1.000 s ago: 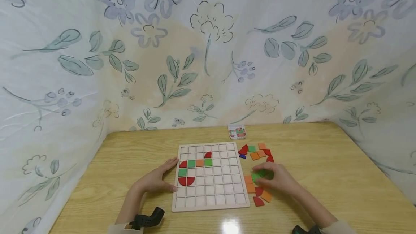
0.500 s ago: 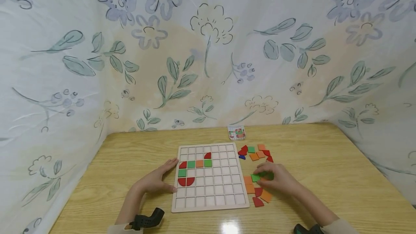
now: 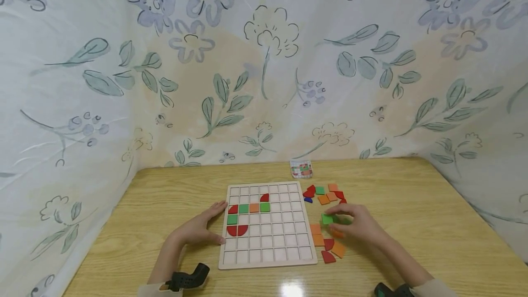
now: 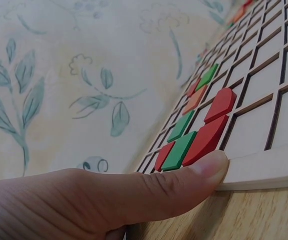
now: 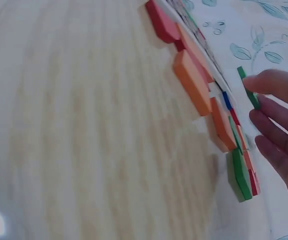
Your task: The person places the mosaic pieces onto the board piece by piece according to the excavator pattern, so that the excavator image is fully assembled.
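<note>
A pale wooden grid board [image 3: 268, 244] lies on the table with red quarter-round tiles [image 3: 237, 230], green square tiles [image 3: 232, 219] and an orange square tile [image 3: 254, 207] in its cells. My left hand [image 3: 197, 227] touches the board's left edge, fingers and thumb spread; in the left wrist view the thumb [image 4: 133, 196] rests at the frame's corner. Right of the board, my right hand [image 3: 355, 222] pinches a green square tile [image 3: 327, 219] between thumb and fingers, raised over the loose tiles. The right wrist view shows this green tile [image 5: 241, 72] edge-on at the fingertips.
Loose orange tiles [image 3: 318, 240], red tiles [image 3: 328, 256] and a blue piece [image 3: 308, 200] lie along the board's right side. A small card with a coloured pattern [image 3: 301, 169] is at the back, near the floral cloth [image 3: 264, 81].
My right hand has lifted the green tile off the table, moving slightly up and away from the pile. My left hand stays in place at the board.
</note>
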`<state>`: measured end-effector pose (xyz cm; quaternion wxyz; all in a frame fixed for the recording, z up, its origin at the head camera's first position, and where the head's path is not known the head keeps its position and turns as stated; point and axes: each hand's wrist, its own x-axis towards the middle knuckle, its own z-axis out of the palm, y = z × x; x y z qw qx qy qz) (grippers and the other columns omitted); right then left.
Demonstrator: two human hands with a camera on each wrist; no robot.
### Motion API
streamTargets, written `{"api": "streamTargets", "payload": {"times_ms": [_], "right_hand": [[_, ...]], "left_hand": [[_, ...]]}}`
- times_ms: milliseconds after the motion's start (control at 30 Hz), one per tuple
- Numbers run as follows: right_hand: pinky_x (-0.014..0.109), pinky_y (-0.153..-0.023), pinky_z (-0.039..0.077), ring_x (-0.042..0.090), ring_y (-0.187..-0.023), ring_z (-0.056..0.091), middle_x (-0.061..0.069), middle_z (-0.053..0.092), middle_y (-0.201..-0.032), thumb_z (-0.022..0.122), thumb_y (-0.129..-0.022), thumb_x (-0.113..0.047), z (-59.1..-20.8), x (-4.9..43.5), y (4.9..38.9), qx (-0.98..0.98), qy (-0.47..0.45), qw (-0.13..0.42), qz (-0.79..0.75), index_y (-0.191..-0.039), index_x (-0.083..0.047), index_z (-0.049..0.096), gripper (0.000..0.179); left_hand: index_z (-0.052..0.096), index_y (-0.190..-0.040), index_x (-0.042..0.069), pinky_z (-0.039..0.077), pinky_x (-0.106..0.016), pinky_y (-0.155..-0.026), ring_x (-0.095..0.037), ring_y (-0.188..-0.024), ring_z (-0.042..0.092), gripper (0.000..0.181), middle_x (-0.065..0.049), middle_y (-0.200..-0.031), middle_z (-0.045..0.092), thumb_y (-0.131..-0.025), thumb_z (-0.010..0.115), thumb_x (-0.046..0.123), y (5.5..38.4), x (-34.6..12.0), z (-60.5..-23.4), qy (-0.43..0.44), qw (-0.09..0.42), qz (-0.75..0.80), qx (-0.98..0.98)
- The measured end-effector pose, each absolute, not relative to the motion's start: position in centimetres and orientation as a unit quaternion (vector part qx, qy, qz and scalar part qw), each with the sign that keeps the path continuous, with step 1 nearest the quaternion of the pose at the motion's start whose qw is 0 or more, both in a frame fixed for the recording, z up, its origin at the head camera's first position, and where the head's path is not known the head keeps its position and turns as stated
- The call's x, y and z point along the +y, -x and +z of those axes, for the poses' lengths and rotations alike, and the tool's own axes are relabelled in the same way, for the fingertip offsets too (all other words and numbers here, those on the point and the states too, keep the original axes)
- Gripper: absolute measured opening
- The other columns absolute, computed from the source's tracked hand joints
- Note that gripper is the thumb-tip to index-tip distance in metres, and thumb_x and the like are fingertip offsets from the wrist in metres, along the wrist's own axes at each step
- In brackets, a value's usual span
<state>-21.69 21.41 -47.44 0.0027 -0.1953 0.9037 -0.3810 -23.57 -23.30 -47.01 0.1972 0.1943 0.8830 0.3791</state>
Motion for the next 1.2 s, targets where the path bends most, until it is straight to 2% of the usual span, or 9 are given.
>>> {"api": "streamTargets", "payload": {"times_ms": [267, 533, 767, 933, 1067, 1200], "right_hand": [[0.039, -0.087, 0.05, 0.007, -0.096, 0.061, -0.005, 0.067, -0.1, 0.075, -0.076, -0.025, -47.0, 21.7, 21.9, 0.879, 0.19, 0.011, -0.438, -0.102, -0.016, 0.068, 0.028], [0.039, -0.087, 0.05, 0.01, -0.095, 0.062, -0.001, 0.069, -0.1, 0.074, -0.078, -0.022, -47.3, 20.5, 22.5, 0.867, 0.205, 0.012, -0.455, -0.105, -0.012, 0.068, 0.029], [0.038, -0.087, 0.051, 0.014, -0.095, 0.063, 0.0, 0.069, -0.099, 0.075, -0.077, -0.022, -47.3, 17.4, 23.4, 0.848, 0.225, 0.022, -0.479, -0.101, -0.012, 0.07, 0.026], [0.04, -0.091, 0.048, 0.011, -0.096, 0.061, -0.005, 0.068, -0.1, 0.075, -0.077, -0.027, -47.2, 14.5, 23.7, 0.84, 0.227, 0.042, -0.49, -0.099, -0.019, 0.071, 0.024], [0.041, -0.091, 0.048, 0.016, -0.097, 0.061, -0.003, 0.068, -0.102, 0.074, -0.078, -0.025, -47.3, 12.5, 24.0, 0.826, 0.239, 0.061, -0.506, -0.1, -0.018, 0.071, 0.024], [0.036, -0.086, 0.051, 0.017, -0.096, 0.062, -0.002, 0.069, -0.1, 0.073, -0.079, -0.022, -47.6, 10.7, 24.5, 0.831, 0.276, 0.038, -0.481, -0.1, -0.016, 0.071, 0.022]], "left_hand": [[0.024, -0.147, 0.014, 0.011, -0.06, -0.108, -0.037, -0.14, 0.006, 0.098, -0.013, -0.154, 0.013, -0.068, 0.08, 0.032, 23.6, -23.3, -47.0, -0.195, 0.193, 0.377, 0.885], [0.024, -0.147, 0.014, 0.011, -0.06, -0.108, -0.037, -0.14, 0.005, 0.099, -0.013, -0.154, 0.013, -0.068, 0.08, 0.032, 23.5, -23.3, -46.9, -0.189, 0.193, 0.38, 0.885], [0.024, -0.147, 0.014, 0.011, -0.06, -0.108, -0.037, -0.14, 0.005, 0.098, -0.012, -0.154, 0.013, -0.068, 0.08, 0.032, 23.5, -23.4, -47.0, -0.192, 0.191, 0.381, 0.884], [0.025, -0.147, 0.014, 0.011, -0.059, -0.108, -0.036, -0.14, 0.006, 0.098, -0.012, -0.154, 0.013, -0.068, 0.08, 0.032, 23.3, -23.4, -47.2, -0.194, 0.189, 0.381, 0.884], [0.025, -0.147, 0.013, 0.012, -0.06, -0.108, -0.036, -0.14, 0.005, 0.098, -0.012, -0.154, 0.013, -0.069, 0.08, 0.031, 23.2, -23.4, -47.3, -0.196, 0.187, 0.382, 0.883], [0.025, -0.147, 0.013, 0.012, -0.06, -0.108, -0.036, -0.141, 0.005, 0.097, -0.012, -0.154, 0.014, -0.069, 0.079, 0.032, 23.1, -23.4, -47.5, -0.201, 0.185, 0.383, 0.882]]}}
